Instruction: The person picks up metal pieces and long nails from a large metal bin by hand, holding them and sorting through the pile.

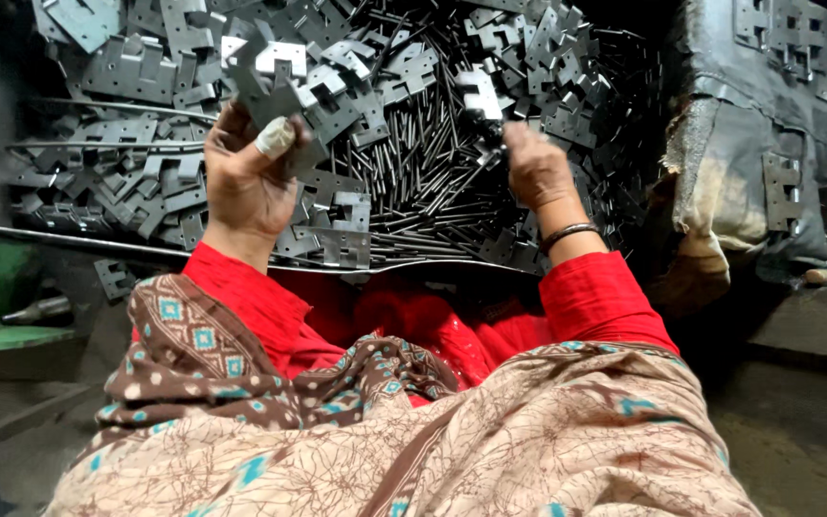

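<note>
Nearest, a patterned brown and beige shawl (413,431) covers the person's lap, with red sleeves (605,297) rising from it on both sides. Just beyond, the left hand (246,177) is raised, its fingers (275,137) closed around a flat grey metal bracket (265,91); one fingertip is wrapped in pale tape. To the right, the right hand (533,168), a dark bangle (567,233) on its wrist, reaches into the heap, its fingers pinched on a shiny stamped piece (480,96), though blur hides the exact grip. Farther off, a pile of grey stamped metal brackets (126,153) spreads left and right around a cluster of thin metal rods (423,182) in the middle. At far right, a worn dark sack (768,144) carries a few more brackets.
</note>
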